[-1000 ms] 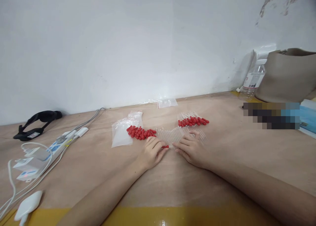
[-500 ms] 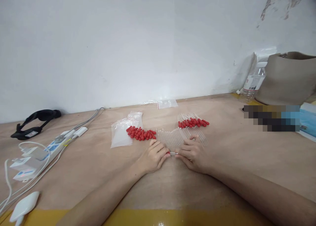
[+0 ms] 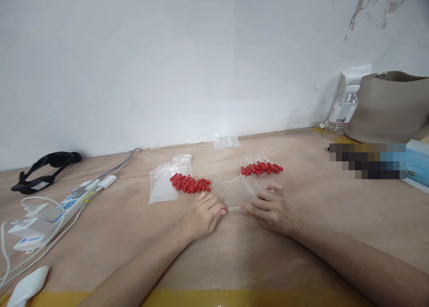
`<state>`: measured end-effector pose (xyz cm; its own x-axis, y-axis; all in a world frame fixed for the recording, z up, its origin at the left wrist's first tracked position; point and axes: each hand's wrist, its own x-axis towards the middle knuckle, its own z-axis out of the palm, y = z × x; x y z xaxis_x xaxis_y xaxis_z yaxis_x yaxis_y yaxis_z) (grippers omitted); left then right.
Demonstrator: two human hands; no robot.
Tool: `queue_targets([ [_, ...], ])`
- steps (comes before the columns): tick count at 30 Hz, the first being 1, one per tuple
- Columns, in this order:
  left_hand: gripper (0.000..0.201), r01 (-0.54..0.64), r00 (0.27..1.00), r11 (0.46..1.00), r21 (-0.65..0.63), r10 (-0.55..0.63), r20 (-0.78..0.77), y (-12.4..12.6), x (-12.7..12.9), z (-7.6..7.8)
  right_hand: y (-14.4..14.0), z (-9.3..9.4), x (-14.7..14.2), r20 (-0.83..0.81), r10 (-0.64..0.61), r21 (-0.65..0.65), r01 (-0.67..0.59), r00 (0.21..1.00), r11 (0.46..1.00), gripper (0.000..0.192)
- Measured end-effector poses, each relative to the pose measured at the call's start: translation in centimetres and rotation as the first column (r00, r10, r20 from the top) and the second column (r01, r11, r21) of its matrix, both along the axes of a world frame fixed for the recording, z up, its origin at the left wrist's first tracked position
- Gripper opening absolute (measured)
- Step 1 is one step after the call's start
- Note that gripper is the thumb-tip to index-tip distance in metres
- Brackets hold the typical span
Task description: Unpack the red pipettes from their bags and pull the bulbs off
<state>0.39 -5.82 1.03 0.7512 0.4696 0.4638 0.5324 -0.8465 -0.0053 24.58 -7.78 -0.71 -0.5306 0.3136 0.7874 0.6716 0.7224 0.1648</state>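
Observation:
My left hand (image 3: pixel 205 215) is closed, with a small red rubber dropper bulb (image 3: pixel 223 211) mostly hidden in its fingertips. My right hand (image 3: pixel 273 208) pinches one end of a clear glass dropper tube (image 3: pixel 235 209), whose other end points toward the left hand. A narrow gap separates tube and bulb. Just beyond my hands lies a row of clear glass tubes (image 3: pixel 231 188) side by side. Loose red bulbs (image 3: pixel 189 183) are heaped to the left of that row. Behind its right side lie several tubes fitted with red bulbs (image 3: pixel 261 168).
Clear zip bags (image 3: pixel 162 186) lie left of the loose bulbs, and another bag (image 3: pixel 227 142) is by the wall. A power strip (image 3: pixel 69 204) with cables and a black strap (image 3: pixel 47 170) occupy the left. A bottle (image 3: pixel 343 110) and grey-brown container (image 3: pixel 389 108) stand back right.
The glass tube and the red bulb met between my hands before; now they are apart. My hands have moved slightly away from each other. The view has shifted a little.

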Motion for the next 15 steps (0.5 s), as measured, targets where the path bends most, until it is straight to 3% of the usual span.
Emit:
queue_targets([
  [3, 0.024, -0.13, 0.974, 0.989, -0.07, 0.141, 0.179, 1.0, -1.5, 1.1, 0.9, 0.2, 0.9, -0.117, -0.162, -0.066, 0.156, 0.98, 0.986, 0.017],
  [7, 0.018, -0.378, 0.842, 0.909, -0.178, 0.417, 0.342, 3.6, -4.5, 3.5, 2.2, 0.1, 1.4, -0.186, -0.429, -0.229, 0.386, 0.884, 0.894, 0.023],
  [8, 0.018, -0.428, 0.81, 0.884, -0.19, 0.468, 0.353, 4.4, -5.4, 4.0, 2.5, 0.0, 1.3, -0.178, -0.461, -0.258, 0.411, 0.87, 0.875, 0.024],
  [10, 0.018, -0.564, 0.721, 0.776, -0.282, 0.629, 0.29, 5.9, -7.0, 4.8, 3.1, -0.4, 1.1, -0.172, -0.498, -0.292, 0.439, 0.85, 0.85, 0.023],
  [12, 0.019, -0.62, 0.671, 0.709, -0.337, 0.701, 0.24, 7.4, -8.4, 5.2, 3.4, -0.7, 0.9, -0.174, -0.52, -0.307, 0.456, 0.836, 0.835, 0.021],
  [15, 0.022, -0.634, 0.653, 0.674, -0.379, 0.729, 0.206, 9.2, -9.5, 4.9, 3.7, -1.1, 0.6, -0.162, -0.517, -0.302, 0.457, 0.84, 0.837, 0.021],
])
